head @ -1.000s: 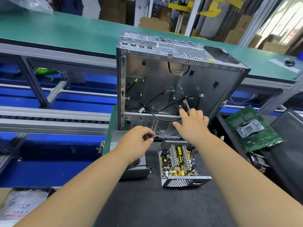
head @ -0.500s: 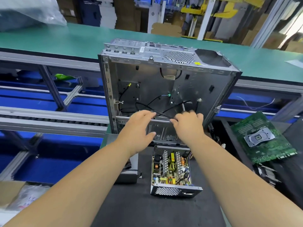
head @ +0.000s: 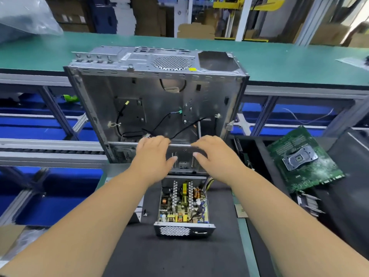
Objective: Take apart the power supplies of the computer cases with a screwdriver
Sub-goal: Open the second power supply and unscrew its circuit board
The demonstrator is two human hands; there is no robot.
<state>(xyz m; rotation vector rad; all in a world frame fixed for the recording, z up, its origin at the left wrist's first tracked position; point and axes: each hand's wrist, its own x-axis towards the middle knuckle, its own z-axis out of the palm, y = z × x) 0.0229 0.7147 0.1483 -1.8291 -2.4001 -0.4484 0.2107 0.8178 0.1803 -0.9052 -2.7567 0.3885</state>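
Note:
An open grey computer case (head: pixel 159 100) stands on edge with its empty inside facing me and loose black cables (head: pixel 159 124) hanging in it. My left hand (head: pixel 153 156) and my right hand (head: pixel 215 156) grip the case's near lower rail side by side, with fingers curled over it and thumbs on its front. In front of the case an opened power supply (head: pixel 182 204) lies on the black mat (head: pixel 175 256), showing its circuit board and heat sinks. No screwdriver is in sight.
A green motherboard (head: pixel 301 158) lies tilted at the right on dark panels. Behind the case runs a green conveyor belt (head: pixel 289 62) with a plastic bag (head: pixel 24 19) at its far left. Part of a grey metal cover (head: pixel 137 214) shows under my left forearm.
Both hands rose from the case's lower area and closed on its near rail. The case now faces me more squarely and looks closer.

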